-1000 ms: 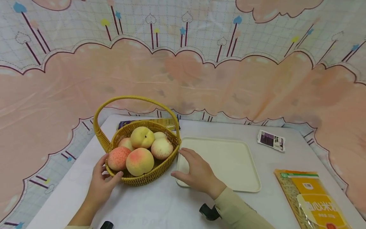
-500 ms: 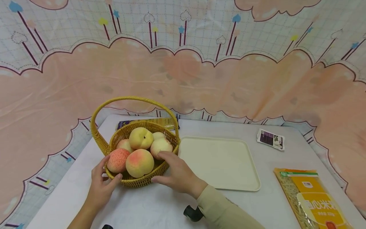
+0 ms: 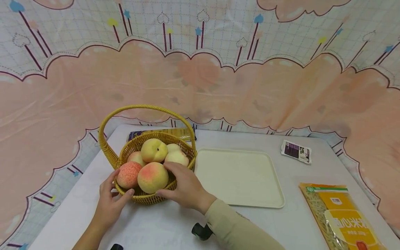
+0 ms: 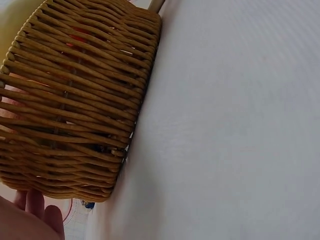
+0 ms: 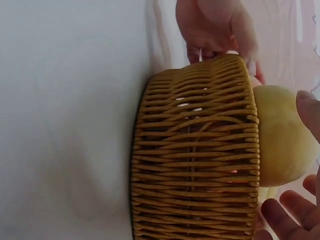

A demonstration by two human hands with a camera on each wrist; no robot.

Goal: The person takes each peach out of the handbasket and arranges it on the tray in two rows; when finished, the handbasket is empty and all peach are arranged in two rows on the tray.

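White table [image 3: 150, 225] bears a basket [image 3: 149, 199] of peaches [image 3: 152, 177], left grip [image 3: 110, 203] clasping it, right grip [image 3: 187, 187] parted beside one.

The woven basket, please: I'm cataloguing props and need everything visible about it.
The woven basket is golden-yellow in the head view, browner in the wrist views, and looks like wicker. Its rounded, open bowl has gaps in the weave, and a tall wrapped handle arches over it. It stands upright on the white table, left of the pale tray, holding several peach-like fruits. The left hand holds its near left side; whether the right hand, at its front right, touches it is unclear.
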